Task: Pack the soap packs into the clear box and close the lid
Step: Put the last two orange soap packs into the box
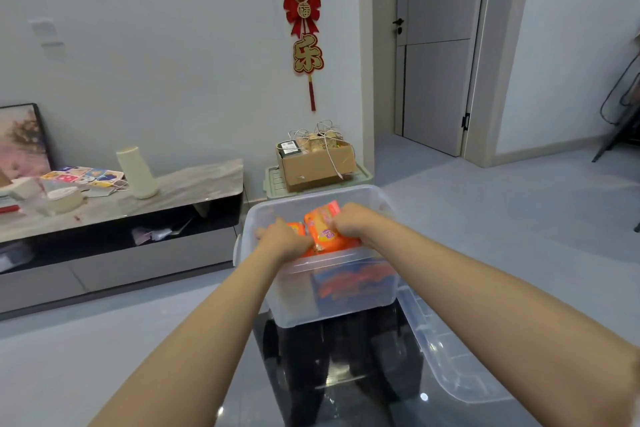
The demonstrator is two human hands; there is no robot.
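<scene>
The clear box (294,302) stands open on a dark glossy table, ahead of me. Both my hands are over its open top. My left hand (284,237) grips an orange soap pack (296,228), mostly hidden under the fingers. My right hand (351,220) holds a second orange soap pack (323,227), tilted up at the box's near rim. More packs show blurred orange and blue (353,282) through the front wall. The clear lid (446,354) lies flat on the table to the right of the box.
A dark glossy table (332,381) carries the box and lid. A low marble-topped cabinet (194,184) with a cream vase (136,172) stands at left. A cardboard box (317,163) on a green crate sits behind. A door (436,45) is at the back right.
</scene>
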